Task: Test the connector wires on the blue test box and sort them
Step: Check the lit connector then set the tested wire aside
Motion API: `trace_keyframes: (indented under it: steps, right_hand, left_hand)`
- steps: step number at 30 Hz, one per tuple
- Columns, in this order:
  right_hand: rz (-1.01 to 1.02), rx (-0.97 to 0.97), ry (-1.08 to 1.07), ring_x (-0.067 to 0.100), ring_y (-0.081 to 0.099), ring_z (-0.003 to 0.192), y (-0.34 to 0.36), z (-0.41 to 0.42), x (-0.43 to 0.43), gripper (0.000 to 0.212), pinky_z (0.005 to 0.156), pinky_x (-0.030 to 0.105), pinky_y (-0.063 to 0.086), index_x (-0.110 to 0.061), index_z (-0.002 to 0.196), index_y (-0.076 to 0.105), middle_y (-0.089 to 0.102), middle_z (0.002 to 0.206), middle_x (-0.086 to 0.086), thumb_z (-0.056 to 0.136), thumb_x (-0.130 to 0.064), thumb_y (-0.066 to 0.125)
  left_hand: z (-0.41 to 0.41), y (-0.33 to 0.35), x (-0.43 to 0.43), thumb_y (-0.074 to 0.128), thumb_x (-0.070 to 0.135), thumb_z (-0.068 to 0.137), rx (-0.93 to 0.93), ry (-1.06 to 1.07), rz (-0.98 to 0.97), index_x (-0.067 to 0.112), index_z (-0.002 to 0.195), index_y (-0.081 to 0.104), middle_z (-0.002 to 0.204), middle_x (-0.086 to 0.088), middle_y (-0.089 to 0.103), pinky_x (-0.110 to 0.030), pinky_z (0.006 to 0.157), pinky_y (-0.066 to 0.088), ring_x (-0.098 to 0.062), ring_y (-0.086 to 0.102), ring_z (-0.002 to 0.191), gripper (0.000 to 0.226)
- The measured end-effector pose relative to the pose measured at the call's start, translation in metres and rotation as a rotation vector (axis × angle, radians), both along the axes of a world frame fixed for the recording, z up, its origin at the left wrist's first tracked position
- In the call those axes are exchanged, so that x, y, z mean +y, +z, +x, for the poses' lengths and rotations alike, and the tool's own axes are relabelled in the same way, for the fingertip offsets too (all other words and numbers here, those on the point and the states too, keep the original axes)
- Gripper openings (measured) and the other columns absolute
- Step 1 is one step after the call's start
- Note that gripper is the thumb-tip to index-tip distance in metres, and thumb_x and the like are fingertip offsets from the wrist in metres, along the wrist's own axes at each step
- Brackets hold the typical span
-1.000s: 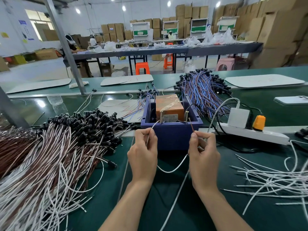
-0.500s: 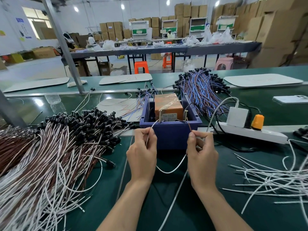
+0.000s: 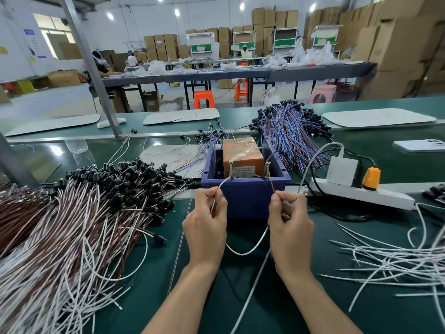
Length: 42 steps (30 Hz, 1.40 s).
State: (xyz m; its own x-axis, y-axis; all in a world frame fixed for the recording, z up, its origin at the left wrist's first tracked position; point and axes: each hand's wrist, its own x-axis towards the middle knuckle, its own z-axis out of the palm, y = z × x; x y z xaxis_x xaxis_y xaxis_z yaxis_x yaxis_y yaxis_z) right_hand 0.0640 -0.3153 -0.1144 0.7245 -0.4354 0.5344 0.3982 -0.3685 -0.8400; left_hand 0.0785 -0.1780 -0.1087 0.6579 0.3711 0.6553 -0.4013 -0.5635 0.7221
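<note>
**Desk:** Which step are you on?

**Operator:** I'm judging it as mid-test. My left hand (image 3: 206, 227) is pinching the white lead (image 3: 241, 254) between thumb and forefinger and pointing its tip at the left screw post (image 3: 230, 170). My right hand (image 3: 290, 225) is pinching the brown lead (image 3: 272, 186) and pointing its tip at the right screw post (image 3: 267, 170). Both tips look to be touching, but I can't tell for sure. The rest of the wire is sagging in a loop between my hands, just in front of the blue test box (image 3: 245, 198).

**Desk:** And next?

**Operator:** I'm expecting to hold both tips steady on the posts until the result is clear, then drop the wire on the proper pile. I'm not seeing any lamp or readout from here.

**Desk:** What's the box holding?

**Operator:** It's holding an orange block (image 3: 242, 154) wrapped in tape, plus dark wiring down its left side. The two posts are standing at its front wall. The black-capped heap (image 3: 96, 201) is lying loose to my left and the white wires (image 3: 397, 259) to my right, both on the mat and not in any bin.
</note>
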Motion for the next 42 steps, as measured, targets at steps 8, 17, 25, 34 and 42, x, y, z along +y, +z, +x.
trace_keyframes:
  steps: [8,17,25,34,42]
  right_hand:
    - [-0.027,0.022,-0.006,0.004,0.063,0.065,0.002,-0.002,0.0,0.012,0.055,0.012,0.042,-0.039,0.091,0.05,0.067,0.069,-0.018,0.102,-0.037,0.056]
    - [-0.055,0.04,0.029,0.004,0.064,0.065,-0.003,0.0,-0.001,0.023,0.06,0.012,0.045,-0.031,0.099,0.051,0.072,0.07,-0.007,0.1,-0.053,0.045]
    - [-0.044,0.033,0.05,0.003,0.064,0.066,-0.001,-0.002,0.0,0.032,0.06,0.008,0.043,-0.027,0.099,0.054,0.072,0.07,-0.006,0.098,-0.057,0.043]
    - [-0.016,0.038,0.025,0.004,0.064,0.064,-0.001,-0.001,0.0,0.012,0.058,0.013,0.045,-0.036,0.095,0.053,0.068,0.073,-0.018,0.102,-0.046,0.051]
    - [0.009,0.012,0.032,0.015,0.059,0.057,0.002,-0.011,-0.002,0.005,0.057,0.037,0.047,-0.039,0.095,0.053,0.065,0.075,-0.007,0.098,-0.042,0.054]
  left_hand:
    - [0.0,0.001,0.0,0.058,0.031,0.099,-0.014,-0.005,-0.017,0.018,0.097,0.058,0.075,0.012,0.068,-0.039,0.063,0.052,-0.009,0.064,0.066,0.013]
    - [0.002,0.001,0.001,0.054,0.035,0.099,-0.027,-0.026,-0.026,0.02,0.095,0.055,0.065,0.018,0.06,-0.038,0.056,0.045,-0.004,0.048,0.053,0.016]
    - [0.002,0.0,0.002,0.054,0.034,0.099,-0.026,-0.031,-0.029,0.019,0.095,0.055,0.065,0.018,0.059,-0.039,0.056,0.045,-0.005,0.047,0.053,0.016]
    - [0.002,0.001,0.002,0.051,0.039,0.1,-0.035,-0.053,-0.026,0.024,0.095,0.053,0.06,0.02,0.054,-0.024,0.052,0.032,-0.003,0.046,0.05,0.016]
    - [0.001,-0.001,0.004,0.044,0.043,0.099,-0.023,-0.063,-0.13,0.037,0.092,0.044,0.066,0.015,0.057,-0.019,0.049,0.034,-0.009,0.047,0.051,0.01]
